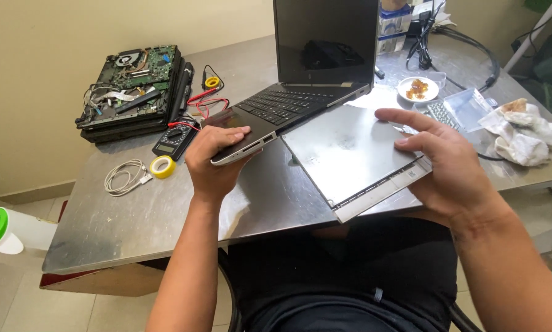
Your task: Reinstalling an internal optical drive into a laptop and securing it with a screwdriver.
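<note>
We see the open laptop's dark, rectangular screen (325, 42) standing upright at the table's far middle, a black multimeter's small grey display (165, 148) lying left of the laptop, and a blue-and-white box (393, 27) just right of the screen.

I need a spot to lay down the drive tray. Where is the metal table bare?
Bare steel lies at the near left corner, bordered by the white coiled cable, yellow tape roll and left hand. The far right is crowded: white dish, crumpled cloth, black cables.
</note>
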